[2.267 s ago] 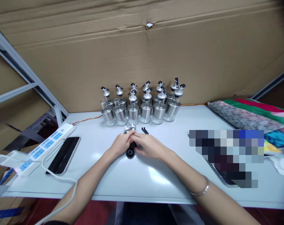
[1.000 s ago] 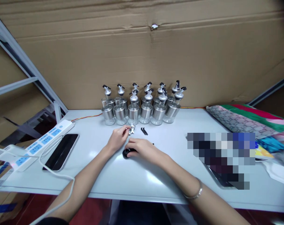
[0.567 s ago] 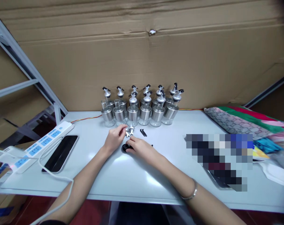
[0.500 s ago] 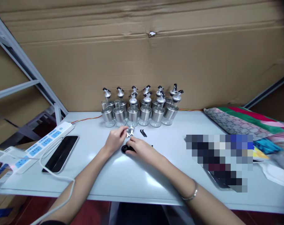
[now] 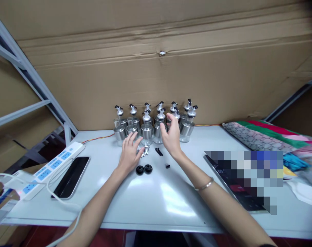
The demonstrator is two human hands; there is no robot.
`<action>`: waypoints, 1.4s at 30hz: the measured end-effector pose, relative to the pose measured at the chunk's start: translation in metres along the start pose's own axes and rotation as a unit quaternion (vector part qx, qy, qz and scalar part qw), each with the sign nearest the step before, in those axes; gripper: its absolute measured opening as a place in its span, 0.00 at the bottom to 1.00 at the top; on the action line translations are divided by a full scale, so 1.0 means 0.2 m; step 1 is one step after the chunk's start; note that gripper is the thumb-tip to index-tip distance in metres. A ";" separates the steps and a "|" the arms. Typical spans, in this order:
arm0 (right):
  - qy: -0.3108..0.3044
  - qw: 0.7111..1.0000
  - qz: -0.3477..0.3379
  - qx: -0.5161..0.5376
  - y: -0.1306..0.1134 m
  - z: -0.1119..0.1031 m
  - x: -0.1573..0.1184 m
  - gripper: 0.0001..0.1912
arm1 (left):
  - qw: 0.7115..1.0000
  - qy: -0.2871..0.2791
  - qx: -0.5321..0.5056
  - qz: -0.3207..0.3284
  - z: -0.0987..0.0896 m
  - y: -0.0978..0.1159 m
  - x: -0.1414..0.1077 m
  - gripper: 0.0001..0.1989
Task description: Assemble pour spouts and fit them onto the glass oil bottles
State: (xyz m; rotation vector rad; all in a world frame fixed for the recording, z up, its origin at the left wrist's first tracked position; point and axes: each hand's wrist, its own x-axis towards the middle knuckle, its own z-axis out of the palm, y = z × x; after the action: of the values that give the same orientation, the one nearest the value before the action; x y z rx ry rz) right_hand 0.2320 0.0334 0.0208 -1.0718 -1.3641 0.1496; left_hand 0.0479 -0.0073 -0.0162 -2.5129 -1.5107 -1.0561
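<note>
My left hand (image 5: 130,152) is open, fingers spread, over the table in front of a glass bottle (image 5: 132,129) with a steel sleeve and no spout. Beside its thumb lie small silver spout parts (image 5: 145,151), partly covered by the hand. Two round black stoppers (image 5: 144,169) sit side by side nearer to me. My right hand (image 5: 171,133) is raised open, thumb and fingers apart, in front of the bottles at the right of the row. Between the hands lie thin black levers (image 5: 159,151). Small black pieces (image 5: 167,166) are below my right wrist.
Two rows of bottles, most with silver and black spouts (image 5: 146,115), stand against the cardboard wall (image 5: 107,79). A power strip (image 5: 53,168) and a phone (image 5: 71,176) lie left, with a white cable. A tablet (image 5: 230,181), partly pixelated, and folded fabric (image 5: 264,135) are on the right.
Both hands have come away from the small parts. My right hand has risen up and right toward the bottles, and my left has opened out. Both black stoppers now show; the camera has tilted up slightly.
</note>
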 end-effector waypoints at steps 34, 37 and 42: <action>-0.214 0.931 0.060 0.291 -0.36 -0.02 0.13 0.11 | 0.949 0.021 -0.281 -0.142 -0.01 0.20 -0.07 0.40; -0.291 0.873 0.135 0.367 -0.41 -0.02 0.09 0.18 | 0.918 -0.019 -0.345 -0.194 -0.04 0.26 -0.06 0.33; -0.249 0.828 0.243 0.439 -0.48 -0.03 0.10 0.23 | 0.898 -0.042 -0.385 -0.211 -0.12 0.35 -0.05 0.26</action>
State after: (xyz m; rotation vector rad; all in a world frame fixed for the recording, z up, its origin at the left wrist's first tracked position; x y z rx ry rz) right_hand 0.1956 -0.0093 0.1007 -0.5532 -1.2011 1.3852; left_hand 0.0865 -0.0605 0.0175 -2.7445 -2.0369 -1.9692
